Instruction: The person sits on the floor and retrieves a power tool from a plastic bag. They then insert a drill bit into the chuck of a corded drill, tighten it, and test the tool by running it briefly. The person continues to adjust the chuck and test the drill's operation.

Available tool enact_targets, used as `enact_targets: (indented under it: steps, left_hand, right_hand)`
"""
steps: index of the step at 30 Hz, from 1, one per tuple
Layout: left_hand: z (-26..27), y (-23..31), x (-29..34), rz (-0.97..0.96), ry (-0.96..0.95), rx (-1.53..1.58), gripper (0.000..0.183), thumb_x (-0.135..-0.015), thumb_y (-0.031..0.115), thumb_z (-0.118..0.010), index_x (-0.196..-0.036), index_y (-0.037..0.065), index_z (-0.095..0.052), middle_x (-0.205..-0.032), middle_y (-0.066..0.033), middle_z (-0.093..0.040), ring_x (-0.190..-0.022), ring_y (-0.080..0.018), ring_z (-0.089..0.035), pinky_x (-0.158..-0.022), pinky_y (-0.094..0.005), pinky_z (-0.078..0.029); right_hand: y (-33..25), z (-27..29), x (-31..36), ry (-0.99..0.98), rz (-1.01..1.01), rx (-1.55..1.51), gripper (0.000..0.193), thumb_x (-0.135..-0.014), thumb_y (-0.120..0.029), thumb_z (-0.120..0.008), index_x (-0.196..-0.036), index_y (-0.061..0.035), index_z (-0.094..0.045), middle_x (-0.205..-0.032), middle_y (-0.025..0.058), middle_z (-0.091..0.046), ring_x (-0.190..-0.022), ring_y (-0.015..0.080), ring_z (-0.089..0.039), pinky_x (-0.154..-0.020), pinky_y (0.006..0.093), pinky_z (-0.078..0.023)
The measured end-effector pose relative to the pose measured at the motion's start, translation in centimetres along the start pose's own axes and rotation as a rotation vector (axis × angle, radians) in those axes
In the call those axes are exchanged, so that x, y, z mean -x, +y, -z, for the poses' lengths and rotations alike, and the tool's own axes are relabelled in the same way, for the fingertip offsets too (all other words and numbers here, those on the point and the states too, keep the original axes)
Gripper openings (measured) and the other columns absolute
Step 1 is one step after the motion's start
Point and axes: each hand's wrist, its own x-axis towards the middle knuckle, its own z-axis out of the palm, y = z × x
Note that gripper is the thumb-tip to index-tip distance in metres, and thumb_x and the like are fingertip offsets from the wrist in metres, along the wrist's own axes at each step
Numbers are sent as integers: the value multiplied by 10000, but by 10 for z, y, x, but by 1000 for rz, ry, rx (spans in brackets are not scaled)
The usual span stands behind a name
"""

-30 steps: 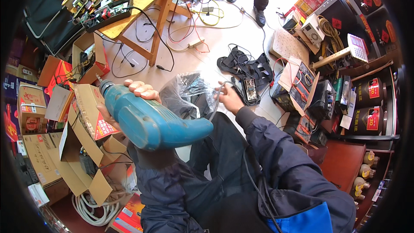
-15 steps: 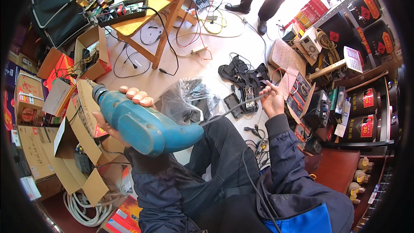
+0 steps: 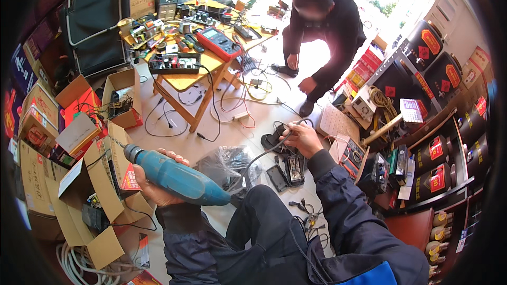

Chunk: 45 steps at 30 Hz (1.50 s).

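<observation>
My left hand [image 3: 153, 189] is wrapped around the body of a teal power drill [image 3: 182, 178], which is held tilted over my lap with its dark chuck and thin bit toward the upper left. A grey cord [image 3: 263, 155] rises from near the drill's rear end in a curve. My right hand [image 3: 304, 140] pinches that cord and bends it over near its top. Beyond my knee, between both hands, lies a clear plastic bag [image 3: 224, 161]. Under my right hand, an opened black device [image 3: 294, 170] rests on the floor.
A yellow-topped wooden table [image 3: 185, 80] carries a red multimeter [image 3: 219, 43] and electronic parts. Another person [image 3: 330, 31] bends low beyond it. Open cardboard boxes [image 3: 100, 250] crowd my left. Loose wires [image 3: 171, 119] trail across the floor. Dark jars [image 3: 430, 184] fill shelves at right.
The view has tilted up. The other person, whose legs and a hand showed before, is now seen bending down. My right hand has moved left with the cord, and the drill appears farther from the camera.
</observation>
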Motion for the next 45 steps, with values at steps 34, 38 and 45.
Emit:
enact_targets:
  steps: [34,38,45]
  left_hand:
    - [-1,-8,-4,32,-23,-76,788,-878,742,-654,-1084,-19,-643,-941,-215,-722,-847,-374,-715,-795,-518,-600]
    - [0,-12,-4,40,36,-102,795,-880,741,-650,-1087,-26,-636,-931,-216,-720,-839,-373,-714,-786,-523,-602]
    - [-4,-19,-1,71,28,-97,736,-885,713,-677,-1062,0,-648,-980,-196,-708,-884,-366,-688,-846,-538,-560]
  right_hand:
    - [66,17,103,199,110,-434,217,-1109,-255,-516,-1077,-61,-606,-1091,155,-725,-1099,343,-726,-913,434,-586]
    - [43,0,101,113,195,-310,223,-1124,-244,-481,-1103,-53,-596,-1087,163,-728,-1109,330,-725,-899,419,-598]
    - [24,-24,101,13,300,-341,184,-1111,-205,-531,-1104,-39,-609,-1122,202,-740,-1133,359,-733,-934,430,-611]
